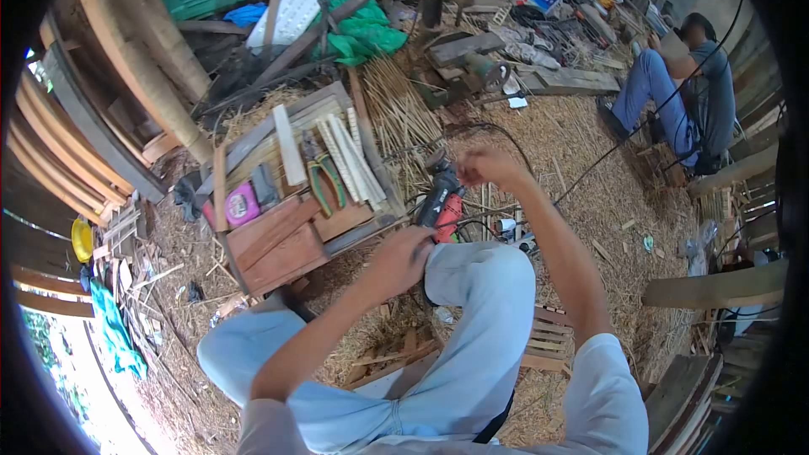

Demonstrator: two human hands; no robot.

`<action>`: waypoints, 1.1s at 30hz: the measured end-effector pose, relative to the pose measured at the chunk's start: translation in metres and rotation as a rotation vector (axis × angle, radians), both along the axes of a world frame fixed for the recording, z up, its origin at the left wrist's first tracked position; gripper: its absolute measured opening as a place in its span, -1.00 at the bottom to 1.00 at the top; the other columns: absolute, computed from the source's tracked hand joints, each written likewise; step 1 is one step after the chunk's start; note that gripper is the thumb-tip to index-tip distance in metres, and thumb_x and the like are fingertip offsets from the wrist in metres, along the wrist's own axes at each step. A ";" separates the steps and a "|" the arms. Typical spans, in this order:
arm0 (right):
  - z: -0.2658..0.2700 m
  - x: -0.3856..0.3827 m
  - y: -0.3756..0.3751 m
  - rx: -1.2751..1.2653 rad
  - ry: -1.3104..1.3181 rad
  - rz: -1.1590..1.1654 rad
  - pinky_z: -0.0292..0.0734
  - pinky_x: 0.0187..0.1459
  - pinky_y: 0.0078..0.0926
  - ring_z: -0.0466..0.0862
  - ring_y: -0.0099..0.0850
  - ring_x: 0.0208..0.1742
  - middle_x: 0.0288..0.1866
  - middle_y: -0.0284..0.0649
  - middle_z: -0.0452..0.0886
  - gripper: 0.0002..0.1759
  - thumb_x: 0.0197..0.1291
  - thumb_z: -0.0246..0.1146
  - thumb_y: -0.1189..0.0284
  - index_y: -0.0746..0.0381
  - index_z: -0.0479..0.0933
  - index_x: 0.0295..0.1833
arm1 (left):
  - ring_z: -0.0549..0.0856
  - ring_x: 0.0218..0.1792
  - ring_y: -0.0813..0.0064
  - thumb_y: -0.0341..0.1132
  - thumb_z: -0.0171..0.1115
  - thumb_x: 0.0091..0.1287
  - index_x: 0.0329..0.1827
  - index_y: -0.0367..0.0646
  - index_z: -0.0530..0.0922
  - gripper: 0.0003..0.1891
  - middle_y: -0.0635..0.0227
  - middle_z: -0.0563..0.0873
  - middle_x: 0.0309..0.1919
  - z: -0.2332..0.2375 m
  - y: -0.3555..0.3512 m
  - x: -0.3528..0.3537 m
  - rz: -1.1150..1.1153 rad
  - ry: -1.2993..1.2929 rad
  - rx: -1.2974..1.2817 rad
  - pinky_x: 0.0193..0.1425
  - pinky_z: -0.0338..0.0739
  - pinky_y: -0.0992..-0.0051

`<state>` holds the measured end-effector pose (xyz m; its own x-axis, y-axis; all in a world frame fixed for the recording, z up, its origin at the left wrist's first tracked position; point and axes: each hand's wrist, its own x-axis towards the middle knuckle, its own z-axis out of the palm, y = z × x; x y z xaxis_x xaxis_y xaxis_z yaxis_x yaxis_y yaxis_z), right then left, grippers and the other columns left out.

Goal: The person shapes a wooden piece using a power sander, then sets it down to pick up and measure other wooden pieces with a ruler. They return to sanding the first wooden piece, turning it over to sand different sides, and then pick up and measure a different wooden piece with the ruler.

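Observation:
An angle grinder (438, 201), black and red, lies beside the bent right knee, its disc end pointing away. My left hand (402, 259) rests at its rear end, fingers bent over the body near the knee; what they grip is partly hidden. Close to the disc end, my right hand (486, 166) is raised with its fingers curled together, and whatever they may hold is too small to make out. Left of the grinder, a low wooden bench (337, 240) bears green-handled pliers (324, 177), a pink tape measure (242, 204) and pale wood strips (350, 156).
A co-worker (687, 93) sits at the upper right. A black cable (590, 170) crosses the shavings-covered floor. Thin sticks (404, 105) lie beyond the bench. Planks (143, 59) lean at the left, and a wooden beam (716, 286) juts in from the right.

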<state>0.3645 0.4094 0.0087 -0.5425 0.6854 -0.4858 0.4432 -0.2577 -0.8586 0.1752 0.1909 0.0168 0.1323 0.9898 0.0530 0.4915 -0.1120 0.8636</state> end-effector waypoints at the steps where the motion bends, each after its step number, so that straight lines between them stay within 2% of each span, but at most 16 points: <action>1: -0.025 0.009 0.000 -0.006 -0.005 -0.012 0.54 -0.38 -0.55 0.63 -0.46 -0.36 -0.38 -0.23 0.64 -0.71 0.38 0.14 0.28 0.33 0.56 -0.15 | 0.58 0.08 0.00 -0.35 0.25 0.26 0.01 -0.28 0.54 -0.71 0.00 0.62 -0.03 -0.045 0.023 0.020 0.037 0.017 -0.057 0.16 0.46 0.12; 3: -0.085 0.025 -0.005 -0.187 -0.012 -0.155 0.63 -0.03 -0.33 0.67 -0.29 -0.10 -0.09 -0.08 0.66 -0.57 0.45 0.06 0.17 0.36 0.50 0.06 | 0.57 0.14 0.04 -0.30 0.26 0.28 0.09 -0.29 0.51 -0.63 -0.01 0.61 0.00 -0.136 0.070 0.042 0.065 0.024 -0.116 0.18 0.46 0.14; 5: -0.133 0.024 -0.018 -0.260 0.045 -0.292 0.60 0.03 -0.26 0.64 -0.24 -0.01 0.00 -0.07 0.63 -0.49 0.47 -0.01 0.10 0.35 0.47 0.14 | 0.56 0.16 -0.03 -0.20 0.34 0.21 0.23 -0.33 0.36 -0.40 -0.12 0.57 0.07 -0.201 0.115 0.059 0.307 0.427 -0.301 0.23 0.44 0.08; 7: -0.201 0.017 -0.026 -0.265 0.060 -0.407 0.58 -0.02 -0.27 0.64 -0.25 -0.08 -0.04 -0.08 0.63 -0.43 0.47 -0.04 0.04 0.38 0.49 0.10 | 0.55 0.17 -0.06 -0.20 0.36 0.18 0.26 -0.33 0.29 -0.34 -0.15 0.55 0.09 -0.236 0.134 0.066 0.294 0.481 -0.392 0.25 0.42 0.06; 9: -0.261 0.013 -0.032 -0.299 0.082 -0.528 0.55 -0.07 -0.28 0.63 -0.27 -0.15 -0.09 -0.09 0.64 -0.37 0.46 -0.06 -0.01 0.42 0.51 0.07 | 0.55 0.18 -0.09 -0.19 0.38 0.15 0.29 -0.33 0.23 -0.28 -0.19 0.54 0.12 -0.262 0.136 0.066 0.270 0.560 -0.505 0.28 0.41 0.04; 12: -0.308 -0.002 -0.031 -0.210 0.056 -0.368 0.42 0.10 -0.31 0.61 -0.22 0.02 0.00 -0.01 0.64 -0.27 0.42 -0.05 -0.07 0.46 0.46 0.18 | 0.61 0.09 -0.13 -0.30 0.37 0.12 0.19 -0.37 0.27 -0.36 -0.20 0.59 0.03 -0.276 0.135 0.055 0.282 0.414 -0.648 0.17 0.52 0.08; 15: -0.322 -0.017 -0.024 -0.282 0.026 -0.446 0.50 -0.05 -0.31 0.62 -0.33 -0.12 -0.02 -0.13 0.64 -0.43 0.49 -0.07 0.02 0.33 0.51 0.12 | 0.65 0.00 -0.17 -0.34 0.32 0.11 0.18 -0.42 0.28 -0.39 -0.22 0.63 -0.07 -0.280 0.134 0.047 0.231 0.408 -0.600 0.09 0.57 0.11; 16: -0.325 -0.024 -0.019 -0.296 0.034 -0.555 0.52 -0.07 -0.31 0.64 -0.32 -0.19 -0.10 -0.16 0.66 -0.46 0.42 0.05 0.00 0.30 0.53 0.08 | 0.66 0.04 -0.07 -0.09 0.52 -0.01 0.15 -0.33 0.33 -0.24 -0.11 0.64 -0.01 -0.282 0.136 0.045 0.251 0.392 -0.600 0.12 0.56 0.11; 17: -0.324 -0.020 -0.018 -0.290 0.042 -0.551 0.52 -0.07 -0.31 0.64 -0.32 -0.19 -0.10 -0.16 0.66 -0.46 0.42 0.05 0.00 0.30 0.53 0.08 | 0.66 0.04 -0.07 -0.09 0.52 -0.01 0.15 -0.33 0.33 -0.24 -0.11 0.64 -0.01 -0.282 0.136 0.045 0.256 0.397 -0.593 0.12 0.56 0.11; 19: -0.239 -0.022 -0.020 -0.452 0.125 -0.572 0.55 -0.07 -0.28 0.65 -0.31 -0.18 -0.17 -0.18 0.67 -0.48 0.33 0.17 -0.01 0.25 0.54 0.04 | 0.68 0.00 -0.06 0.00 0.52 -0.06 0.11 -0.38 0.38 -0.21 -0.16 0.67 -0.07 -0.264 0.134 0.048 0.267 0.249 -0.590 0.08 0.57 0.12; 21: -0.232 -0.015 -0.017 -0.557 0.198 -0.620 0.56 -0.08 -0.24 0.65 -0.27 -0.22 -0.23 -0.18 0.66 -0.50 0.24 0.27 0.00 0.23 0.53 -0.01 | 0.70 -0.08 -0.08 0.02 0.51 -0.11 0.02 -0.41 0.45 -0.24 -0.16 0.69 -0.16 -0.249 0.118 0.057 0.308 0.095 -0.383 -0.01 0.58 0.13; 23: -0.211 -0.003 -0.017 -0.722 0.608 -0.657 0.59 -0.09 -0.26 0.69 -0.25 -0.26 -0.22 -0.20 0.69 -0.57 0.25 0.31 0.09 0.24 0.54 -0.04 | 0.71 -0.10 -0.08 0.02 0.51 -0.10 0.07 -0.40 0.45 -0.22 -0.15 0.70 -0.16 -0.201 0.106 0.065 0.286 0.010 -0.396 0.00 0.58 0.15; 25: -0.165 0.008 -0.018 -0.716 0.705 -0.638 0.62 -0.01 -0.19 0.71 -0.20 -0.22 -0.22 -0.12 0.69 -0.57 0.23 0.32 0.12 0.28 0.53 -0.05 | 0.71 -0.11 -0.05 -0.01 0.50 -0.10 0.17 -0.38 0.40 -0.17 -0.13 0.70 -0.18 -0.149 0.103 0.071 0.245 -0.122 -0.413 0.01 0.58 0.17; 29: -0.025 0.008 -0.023 -0.428 0.799 -0.573 0.64 0.00 -0.19 0.71 -0.18 -0.14 -0.20 -0.06 0.68 -0.57 0.20 0.36 0.18 0.32 0.52 -0.04 | 0.68 0.00 -0.01 -0.09 0.47 -0.05 0.38 -0.36 0.23 -0.05 -0.14 0.65 0.00 -0.050 0.113 0.070 0.159 -0.248 -0.033 0.07 0.55 0.22; 31: 0.036 -0.008 -0.029 -0.308 0.840 -0.560 0.65 -0.06 -0.24 0.71 -0.22 -0.19 -0.23 -0.07 0.67 -0.60 0.18 0.37 0.20 0.31 0.53 -0.09 | 0.67 0.02 -0.01 -0.11 0.47 -0.04 0.40 -0.36 0.20 -0.04 -0.15 0.62 0.04 0.015 0.111 0.056 0.135 -0.185 -0.124 0.10 0.53 0.24; 33: 0.075 -0.023 -0.043 -0.214 0.878 -0.573 0.66 -0.11 -0.28 0.71 -0.25 -0.24 -0.26 -0.08 0.67 -0.63 0.16 0.38 0.23 0.31 0.54 -0.13 | 0.64 0.09 0.21 -0.17 0.48 0.01 0.41 -0.33 0.18 -0.07 -0.06 0.55 0.16 0.044 0.103 0.049 0.125 -0.251 0.190 0.20 0.47 0.35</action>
